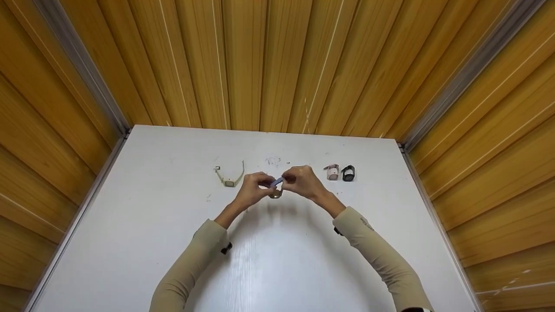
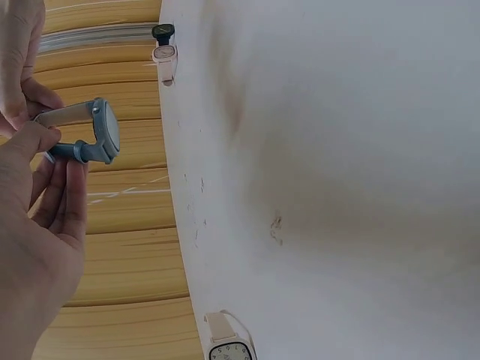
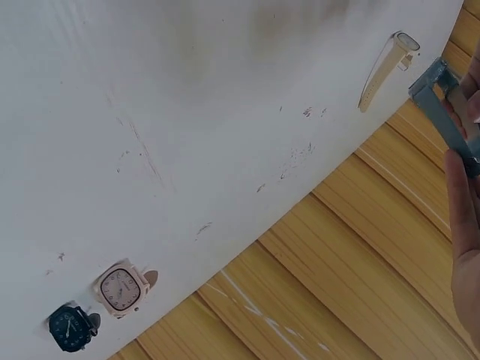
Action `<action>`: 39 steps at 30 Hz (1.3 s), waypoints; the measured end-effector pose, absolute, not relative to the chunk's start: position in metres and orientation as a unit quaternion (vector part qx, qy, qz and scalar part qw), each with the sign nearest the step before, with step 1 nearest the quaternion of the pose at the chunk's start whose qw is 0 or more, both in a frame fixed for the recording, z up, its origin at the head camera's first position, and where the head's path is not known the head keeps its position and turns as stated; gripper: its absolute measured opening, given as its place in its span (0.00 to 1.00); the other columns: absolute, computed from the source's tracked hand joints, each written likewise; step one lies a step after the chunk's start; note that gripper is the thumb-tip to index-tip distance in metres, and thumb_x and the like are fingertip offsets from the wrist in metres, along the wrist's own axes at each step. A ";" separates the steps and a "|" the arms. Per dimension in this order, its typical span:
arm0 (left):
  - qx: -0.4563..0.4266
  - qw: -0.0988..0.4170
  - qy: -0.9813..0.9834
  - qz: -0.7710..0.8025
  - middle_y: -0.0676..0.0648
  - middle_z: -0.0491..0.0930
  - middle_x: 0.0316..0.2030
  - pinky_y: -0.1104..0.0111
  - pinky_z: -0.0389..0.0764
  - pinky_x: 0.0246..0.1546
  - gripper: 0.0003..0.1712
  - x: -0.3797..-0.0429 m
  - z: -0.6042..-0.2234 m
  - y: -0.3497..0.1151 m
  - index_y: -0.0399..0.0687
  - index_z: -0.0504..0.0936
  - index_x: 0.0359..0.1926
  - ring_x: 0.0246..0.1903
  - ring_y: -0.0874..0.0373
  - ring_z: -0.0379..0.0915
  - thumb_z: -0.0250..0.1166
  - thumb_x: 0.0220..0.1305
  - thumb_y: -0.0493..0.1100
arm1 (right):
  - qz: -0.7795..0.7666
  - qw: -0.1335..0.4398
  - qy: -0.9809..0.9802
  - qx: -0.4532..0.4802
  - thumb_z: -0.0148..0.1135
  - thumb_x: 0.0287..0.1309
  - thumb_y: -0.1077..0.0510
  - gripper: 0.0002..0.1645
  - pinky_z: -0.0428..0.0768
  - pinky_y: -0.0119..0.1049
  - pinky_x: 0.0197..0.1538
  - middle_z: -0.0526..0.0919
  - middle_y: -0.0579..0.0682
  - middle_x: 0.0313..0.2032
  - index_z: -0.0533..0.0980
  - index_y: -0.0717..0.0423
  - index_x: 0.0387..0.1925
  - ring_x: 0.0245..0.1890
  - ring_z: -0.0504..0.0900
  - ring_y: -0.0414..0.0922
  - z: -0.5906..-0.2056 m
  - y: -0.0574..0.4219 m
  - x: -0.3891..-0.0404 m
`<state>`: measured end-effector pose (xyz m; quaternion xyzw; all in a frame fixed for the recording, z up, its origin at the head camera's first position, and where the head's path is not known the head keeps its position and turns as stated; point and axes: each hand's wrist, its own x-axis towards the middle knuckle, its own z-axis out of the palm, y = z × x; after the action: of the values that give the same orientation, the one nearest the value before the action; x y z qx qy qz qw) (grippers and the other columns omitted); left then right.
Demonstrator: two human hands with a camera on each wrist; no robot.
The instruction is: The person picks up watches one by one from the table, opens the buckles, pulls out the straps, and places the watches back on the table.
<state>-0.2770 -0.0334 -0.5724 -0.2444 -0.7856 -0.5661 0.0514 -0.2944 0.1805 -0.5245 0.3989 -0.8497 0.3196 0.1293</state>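
Observation:
Both hands hold a blue-grey wristwatch above the table, its strap bent round into a loop. My left hand pinches the strap between thumb and fingers, just under the strap ends in the left wrist view. From the other side my right hand pinches the strap near where its ends meet. The watch's round-edged face points away from the hands in the left wrist view. Fingers partly cover the strap ends.
A cream wristwatch lies with its strap spread out, left of the hands. To the right, a pink wristwatch and a black wristwatch stand side by side, straps looped. Wood-patterned walls enclose the white table at back and sides.

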 end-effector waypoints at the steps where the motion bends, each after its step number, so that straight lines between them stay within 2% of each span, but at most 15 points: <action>1: -0.242 0.051 -0.783 -0.571 0.38 0.87 0.38 0.65 0.89 0.42 0.08 -0.277 -0.573 -0.033 0.34 0.89 0.41 0.38 0.47 0.88 0.71 0.58 0.29 | 0.327 0.132 -0.848 0.396 0.70 0.51 0.69 0.05 0.87 0.33 0.32 0.89 0.56 0.29 0.86 0.65 0.33 0.27 0.88 0.45 -0.525 0.181 -0.294; 8: -0.225 0.039 -0.765 -0.602 0.38 0.87 0.37 0.68 0.89 0.40 0.09 -0.275 -0.572 -0.034 0.34 0.89 0.40 0.36 0.48 0.88 0.72 0.56 0.29 | 0.396 0.130 -0.839 0.349 0.74 0.51 0.69 0.07 0.88 0.31 0.33 0.90 0.57 0.30 0.86 0.66 0.34 0.28 0.89 0.46 -0.530 0.183 -0.291; 14: -0.218 0.032 -0.763 -0.608 0.36 0.87 0.38 0.67 0.89 0.41 0.09 -0.273 -0.571 -0.035 0.32 0.89 0.40 0.37 0.46 0.88 0.72 0.57 0.28 | 0.459 0.106 -0.830 0.299 0.70 0.53 0.72 0.05 0.88 0.32 0.33 0.90 0.59 0.31 0.86 0.66 0.34 0.29 0.89 0.51 -0.539 0.183 -0.290; 18: -0.222 0.045 -0.763 -0.605 0.35 0.87 0.36 0.59 0.90 0.41 0.08 -0.273 -0.570 -0.037 0.31 0.89 0.39 0.36 0.44 0.88 0.71 0.56 0.27 | 0.452 0.076 -0.829 0.321 0.69 0.60 0.69 0.08 0.89 0.35 0.37 0.90 0.58 0.37 0.86 0.64 0.42 0.36 0.90 0.52 -0.537 0.182 -0.290; 21: -0.223 0.052 -0.766 -0.601 0.36 0.87 0.36 0.58 0.90 0.42 0.08 -0.274 -0.569 -0.038 0.32 0.89 0.39 0.36 0.44 0.88 0.72 0.56 0.27 | 0.423 0.075 -0.831 0.354 0.68 0.64 0.64 0.10 0.89 0.36 0.38 0.89 0.56 0.39 0.85 0.64 0.46 0.38 0.89 0.50 -0.534 0.181 -0.289; 27: -0.226 0.056 -0.769 -0.595 0.36 0.87 0.37 0.61 0.90 0.42 0.09 -0.274 -0.569 -0.038 0.32 0.89 0.39 0.37 0.44 0.89 0.74 0.56 0.29 | 0.395 0.091 -0.837 0.369 0.66 0.66 0.63 0.08 0.89 0.39 0.37 0.88 0.55 0.37 0.85 0.64 0.42 0.37 0.88 0.49 -0.529 0.179 -0.287; 31: -0.218 0.055 -0.770 -0.597 0.37 0.87 0.37 0.65 0.89 0.42 0.08 -0.274 -0.570 -0.036 0.33 0.89 0.39 0.37 0.45 0.89 0.73 0.56 0.29 | 0.406 0.095 -0.839 0.351 0.64 0.68 0.64 0.08 0.89 0.38 0.40 0.88 0.56 0.39 0.83 0.65 0.44 0.38 0.88 0.49 -0.533 0.177 -0.285; 39: -0.199 0.060 -0.768 -0.606 0.37 0.88 0.36 0.67 0.89 0.40 0.08 -0.276 -0.567 -0.033 0.34 0.90 0.39 0.36 0.47 0.89 0.73 0.56 0.29 | 0.520 0.102 -0.805 0.266 0.61 0.69 0.65 0.09 0.89 0.46 0.41 0.87 0.62 0.40 0.81 0.69 0.45 0.37 0.88 0.58 -0.542 0.169 -0.281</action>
<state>-0.2755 -0.0326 -0.5675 -0.1991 -0.7678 -0.6060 0.0600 -0.2806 0.1688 -0.5425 0.2658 -0.8051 0.5204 0.1020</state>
